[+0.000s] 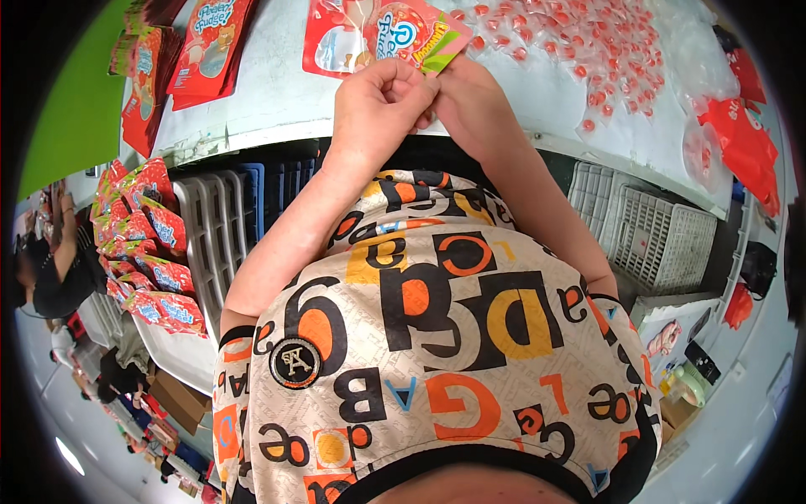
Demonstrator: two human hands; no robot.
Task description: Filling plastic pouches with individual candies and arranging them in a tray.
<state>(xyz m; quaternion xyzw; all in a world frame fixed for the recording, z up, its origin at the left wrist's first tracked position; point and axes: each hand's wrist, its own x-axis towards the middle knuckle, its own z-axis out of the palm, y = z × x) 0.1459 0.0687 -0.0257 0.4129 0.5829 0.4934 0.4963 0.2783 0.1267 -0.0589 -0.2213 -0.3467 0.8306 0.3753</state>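
Observation:
At the table's near edge, a flat red candy pouch (pixel 336 32) with a pink and green corner and a clear window lies in front of me. My left hand (pixel 375 105) is closed, thumb and fingers pinched together at the pouch's near edge. Against it, my right hand (pixel 472 102) is closed on the pouch's near right corner, its fingers partly hidden behind the left. The fingertips of both hands meet there. Whether a smaller piece sits between them is hidden.
Many small wrapped red candies (pixel 600 55) spread across the white table (pixel 260 101) at the right. Stacks of flat red pouches (pixel 210 55) lie at the left. Below them, filled pouches (pixel 151 244) stand in a white crate. Grey plastic baskets (pixel 659 239) sit under the table at the right.

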